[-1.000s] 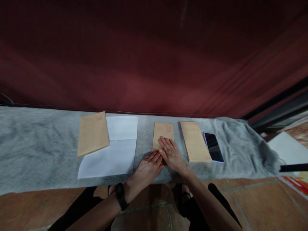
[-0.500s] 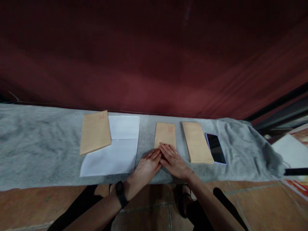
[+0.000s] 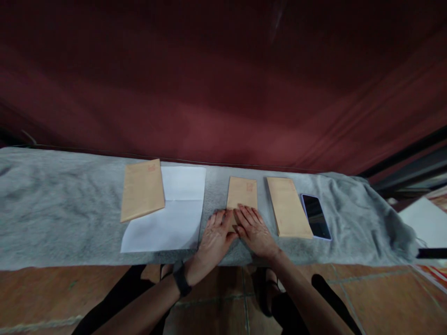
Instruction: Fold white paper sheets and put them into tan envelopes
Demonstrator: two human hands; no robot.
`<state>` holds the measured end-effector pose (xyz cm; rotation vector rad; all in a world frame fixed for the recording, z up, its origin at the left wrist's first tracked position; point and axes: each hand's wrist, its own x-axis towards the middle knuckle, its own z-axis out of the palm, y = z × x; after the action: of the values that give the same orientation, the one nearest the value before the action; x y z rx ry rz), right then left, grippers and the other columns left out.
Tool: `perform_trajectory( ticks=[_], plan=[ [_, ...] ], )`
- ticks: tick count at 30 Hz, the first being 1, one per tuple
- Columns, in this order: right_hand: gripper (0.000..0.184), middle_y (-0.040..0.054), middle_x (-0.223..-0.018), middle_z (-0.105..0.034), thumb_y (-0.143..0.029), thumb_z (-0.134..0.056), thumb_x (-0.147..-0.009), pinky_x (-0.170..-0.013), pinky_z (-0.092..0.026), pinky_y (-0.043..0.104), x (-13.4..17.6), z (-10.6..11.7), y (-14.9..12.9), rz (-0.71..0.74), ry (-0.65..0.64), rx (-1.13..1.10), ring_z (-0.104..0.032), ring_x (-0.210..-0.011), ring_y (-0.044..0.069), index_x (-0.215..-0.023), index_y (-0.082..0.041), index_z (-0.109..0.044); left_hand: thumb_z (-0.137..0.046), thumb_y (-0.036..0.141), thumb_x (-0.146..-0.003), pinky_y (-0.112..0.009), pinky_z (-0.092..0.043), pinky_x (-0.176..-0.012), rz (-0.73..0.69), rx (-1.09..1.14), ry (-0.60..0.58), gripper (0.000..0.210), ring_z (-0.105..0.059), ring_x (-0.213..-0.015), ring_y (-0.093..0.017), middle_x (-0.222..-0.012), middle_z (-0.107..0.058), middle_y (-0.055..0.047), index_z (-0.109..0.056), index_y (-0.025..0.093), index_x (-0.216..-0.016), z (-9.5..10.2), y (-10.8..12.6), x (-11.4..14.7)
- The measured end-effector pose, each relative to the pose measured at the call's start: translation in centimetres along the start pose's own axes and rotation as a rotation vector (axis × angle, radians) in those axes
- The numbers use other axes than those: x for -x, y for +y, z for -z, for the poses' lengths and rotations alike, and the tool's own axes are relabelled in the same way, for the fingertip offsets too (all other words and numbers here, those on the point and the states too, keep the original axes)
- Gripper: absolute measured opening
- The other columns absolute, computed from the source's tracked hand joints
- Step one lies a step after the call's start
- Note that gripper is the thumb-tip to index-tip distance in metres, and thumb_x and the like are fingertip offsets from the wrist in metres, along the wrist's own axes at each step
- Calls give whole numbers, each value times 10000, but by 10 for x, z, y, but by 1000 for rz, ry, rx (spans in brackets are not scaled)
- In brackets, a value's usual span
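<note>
A brown paper envelope (image 3: 241, 191) with small red print lies flat in front of me on a grey cloth. My left hand (image 3: 215, 236) rests palm down at its left lower edge, fingers stretched out. Flat over its right lower part lies my right hand (image 3: 255, 231), fingers extended. The hands are slightly apart, and a strip of the envelope shows between them. They cover most of the envelope's lower end. Neither hand grips anything.
To the left, another brown envelope (image 3: 142, 190) overlaps creased white paper sheets (image 3: 176, 228). On the right are more brown envelopes, seemingly stacked (image 3: 289, 207), beside a phone (image 3: 316, 216). The grey cloth (image 3: 63, 209) covers the long narrow surface; a dark red panel (image 3: 209, 93) stands behind.
My hands have spread apart from nearly touching; the left has shifted outward to the left edge of the envelope. The view has shifted slightly.
</note>
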<state>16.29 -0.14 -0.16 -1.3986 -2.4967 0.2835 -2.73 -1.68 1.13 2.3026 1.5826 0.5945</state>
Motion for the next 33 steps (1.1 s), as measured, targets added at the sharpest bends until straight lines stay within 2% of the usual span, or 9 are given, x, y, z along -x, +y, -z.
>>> perform_trajectory(
  ticks=[6, 11, 15, 20, 25, 27, 29, 31, 33],
  plan=[
    [613, 65, -1640, -293, -438, -488, -1023, -1244, -261, 504, -2, 6, 14, 64, -63, -8, -276, -1512, 244, -1577, -270, -286, -592, 325, -916, -457, -481, -965, 27, -55, 72, 626, -596, -1115, -299, -1193, -633, -130, -366, 177, -1481, -8, -3, -1],
    [658, 72, -1648, -265, -407, -557, -997, -1243, -258, 512, -1, 9, 20, 79, -92, -54, -252, -1520, 245, -1578, -277, -278, -660, 394, -873, -450, -503, -921, 83, -54, 29, 811, -636, -1071, -330, -1190, -673, -170, -274, 123, -1533, -14, -7, -5],
    [708, 75, -1645, -269, -395, -630, -959, -1237, -268, 508, -1, 8, 24, 78, -119, -117, -240, -1523, 239, -1572, -304, -287, -657, 352, -867, -380, -522, -851, 124, 32, 5, 863, -686, -1014, -297, -1167, -713, -148, -202, 147, -1570, -11, -5, -7],
    [701, 59, -1651, -254, -357, -663, -939, -1245, -233, 511, -1, 8, 30, 57, -160, -197, -222, -1527, 232, -1552, -333, -324, -668, 256, -832, -304, -501, -666, 253, 109, -143, 901, -726, -794, -247, -926, -761, -70, -179, 170, -1584, -1, -3, -11],
    [666, 60, -1634, -303, -252, -670, -922, -1242, -245, 506, -1, 13, 31, 59, -180, -265, -263, -1515, 229, -1523, -320, -393, -627, 207, -831, -300, -473, -610, 232, 158, -121, 855, -711, -707, -232, -833, -752, -48, -202, 136, -1569, -1, -7, -13],
    [637, 61, -1621, -333, -214, -657, -922, -1243, -246, 501, -1, 16, 32, 61, -186, -297, -280, -1509, 225, -1507, -310, -425, -637, 192, -813, -297, -466, -611, 252, 205, -124, 816, -700, -697, -223, -805, -740, -36, -265, 122, -1537, 0, -8, -15],
    [614, 50, -1614, -350, -198, -645, -923, -1243, -248, 503, 0, 18, 33, 55, -190, -326, -293, -1505, 224, -1492, -319, -450, -661, 178, -782, -287, -459, -618, 303, 279, -136, 691, -688, -706, -211, -783, -722, -18, -422, 136, -1429, 3, -9, -17],
    [600, 43, -1610, -360, -194, -640, -920, -1242, -253, 501, 0, 20, 34, 41, -199, -353, -299, -1503, 223, -1480, -323, -468, -677, 176, -753, -269, -436, -597, 344, 378, -163, 436, -659, -679, -187, -739, -692, 8, -596, 169, -1181, 6, -9, -20],
    [590, 44, -1608, -367, -195, -636, -918, -1241, -262, 493, 1, 23, 33, 25, -203, -376, -300, -1503, 222, -1474, -313, -480, -676, 187, -732, -248, -408, -563, 362, 519, -187, 186, -619, -631, -159, -684, -655, 29, -633, 190, -913, 7, -10, -23]
  ],
)
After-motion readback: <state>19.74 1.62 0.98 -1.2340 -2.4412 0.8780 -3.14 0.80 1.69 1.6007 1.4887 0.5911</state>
